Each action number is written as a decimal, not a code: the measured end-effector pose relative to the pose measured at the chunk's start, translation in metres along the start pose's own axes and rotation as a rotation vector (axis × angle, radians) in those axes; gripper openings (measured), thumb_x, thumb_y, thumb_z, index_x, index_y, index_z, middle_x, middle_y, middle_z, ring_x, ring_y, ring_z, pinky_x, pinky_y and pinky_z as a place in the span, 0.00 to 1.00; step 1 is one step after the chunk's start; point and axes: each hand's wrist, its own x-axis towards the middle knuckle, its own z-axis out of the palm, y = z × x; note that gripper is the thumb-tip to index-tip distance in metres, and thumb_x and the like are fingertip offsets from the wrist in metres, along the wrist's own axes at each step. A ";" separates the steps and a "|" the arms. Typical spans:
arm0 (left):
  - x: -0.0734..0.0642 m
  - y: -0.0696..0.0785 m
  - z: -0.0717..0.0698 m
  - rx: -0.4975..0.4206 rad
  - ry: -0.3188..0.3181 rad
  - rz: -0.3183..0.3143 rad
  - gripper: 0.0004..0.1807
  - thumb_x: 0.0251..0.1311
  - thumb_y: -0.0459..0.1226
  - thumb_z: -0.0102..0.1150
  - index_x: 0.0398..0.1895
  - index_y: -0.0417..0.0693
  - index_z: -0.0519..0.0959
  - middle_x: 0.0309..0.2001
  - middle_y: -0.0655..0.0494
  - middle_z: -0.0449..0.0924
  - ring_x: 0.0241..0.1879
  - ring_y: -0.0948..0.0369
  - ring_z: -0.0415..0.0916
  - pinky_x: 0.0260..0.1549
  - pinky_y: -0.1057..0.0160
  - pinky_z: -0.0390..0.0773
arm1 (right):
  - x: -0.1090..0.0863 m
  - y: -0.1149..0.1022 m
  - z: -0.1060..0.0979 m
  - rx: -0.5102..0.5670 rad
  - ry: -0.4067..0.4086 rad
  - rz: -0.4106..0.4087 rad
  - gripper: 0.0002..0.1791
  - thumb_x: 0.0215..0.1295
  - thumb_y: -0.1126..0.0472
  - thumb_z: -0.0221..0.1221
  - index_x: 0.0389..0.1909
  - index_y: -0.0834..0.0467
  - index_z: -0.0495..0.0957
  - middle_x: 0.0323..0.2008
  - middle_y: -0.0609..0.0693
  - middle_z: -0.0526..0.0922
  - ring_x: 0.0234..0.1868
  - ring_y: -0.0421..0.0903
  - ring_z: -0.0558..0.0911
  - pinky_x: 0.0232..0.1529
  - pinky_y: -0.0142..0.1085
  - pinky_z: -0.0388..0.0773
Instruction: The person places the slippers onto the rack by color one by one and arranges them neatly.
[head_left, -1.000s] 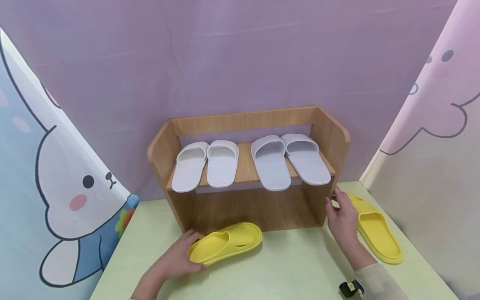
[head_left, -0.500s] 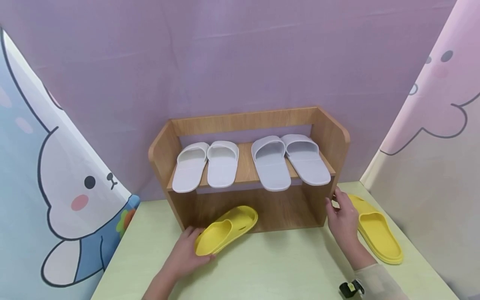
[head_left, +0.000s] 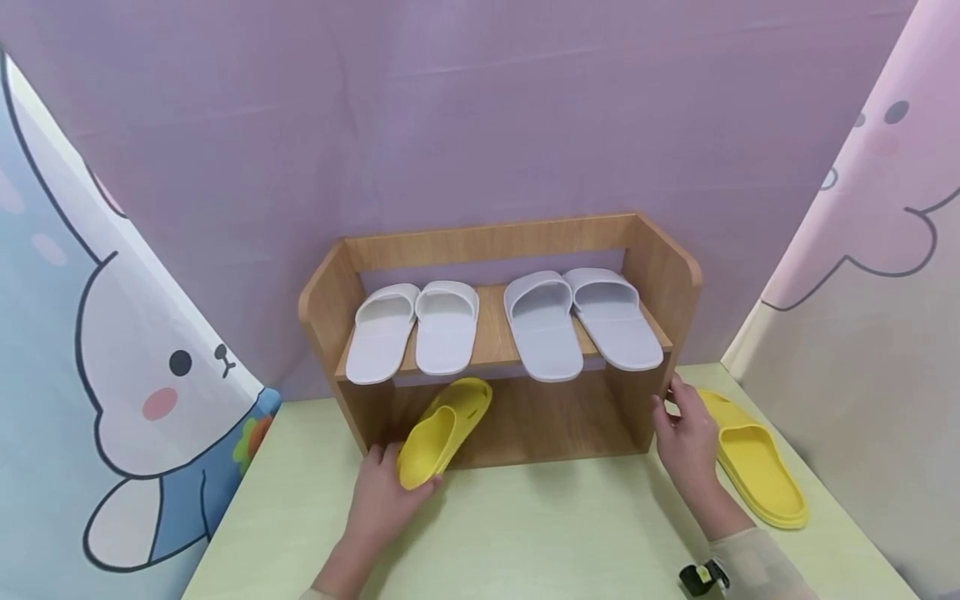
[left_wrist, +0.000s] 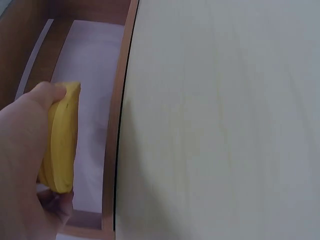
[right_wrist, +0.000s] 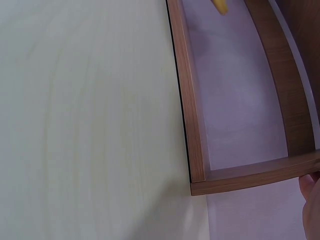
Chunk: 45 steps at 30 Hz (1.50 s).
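My left hand grips the heel end of a yellow slipper, thumb on one side and fingers on the other. The slipper's toe points up and away, over the lower level of a wooden shoe rack. In the left wrist view the slipper stands on edge in the left hand. My right hand touches the outer side of the rack's right panel. Only a bit of the right hand shows in the right wrist view. A second yellow slipper lies right of it.
On the rack's upper shelf sit a pair of white slippers at left and a pair of pale grey slippers at right. The rack stands on a light green table, before a purple backdrop.
My left hand has carried the yellow slipper away from me and turned it, so its toe swung from pointing right to pointing toward the rack. The right hand has stayed put.
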 end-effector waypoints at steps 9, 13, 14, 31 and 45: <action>0.007 0.015 0.006 0.116 0.037 -0.087 0.43 0.49 0.60 0.84 0.49 0.31 0.79 0.38 0.42 0.74 0.36 0.46 0.75 0.33 0.49 0.79 | 0.000 -0.001 0.000 -0.005 -0.002 0.000 0.23 0.70 0.78 0.67 0.64 0.65 0.82 0.51 0.64 0.87 0.50 0.65 0.89 0.43 0.08 0.71; 0.008 0.019 0.008 0.158 0.055 -0.108 0.45 0.49 0.61 0.83 0.48 0.29 0.77 0.38 0.40 0.74 0.37 0.43 0.76 0.32 0.45 0.82 | 0.000 0.000 0.000 -0.004 0.002 0.000 0.23 0.70 0.78 0.67 0.64 0.65 0.82 0.50 0.64 0.87 0.49 0.65 0.89 0.43 0.08 0.71; 0.009 0.020 0.009 0.165 0.063 -0.111 0.45 0.49 0.61 0.83 0.48 0.29 0.77 0.38 0.39 0.74 0.37 0.42 0.76 0.32 0.44 0.83 | 0.000 0.000 0.000 -0.004 0.002 0.001 0.23 0.70 0.77 0.67 0.64 0.65 0.82 0.50 0.64 0.87 0.49 0.65 0.89 0.42 0.08 0.71; 0.014 0.027 0.018 0.205 0.076 -0.189 0.49 0.51 0.63 0.80 0.51 0.27 0.72 0.40 0.36 0.73 0.39 0.40 0.77 0.29 0.42 0.88 | 0.000 -0.001 0.000 0.012 0.007 0.006 0.25 0.70 0.77 0.67 0.66 0.63 0.83 0.50 0.63 0.87 0.50 0.65 0.89 0.42 0.08 0.71; 0.016 0.030 0.022 0.330 0.051 -0.202 0.51 0.53 0.64 0.80 0.48 0.22 0.71 0.37 0.34 0.70 0.37 0.40 0.75 0.28 0.43 0.88 | 0.000 -0.002 0.000 0.029 0.016 0.003 0.25 0.69 0.78 0.67 0.66 0.64 0.82 0.51 0.65 0.87 0.50 0.67 0.89 0.43 0.08 0.71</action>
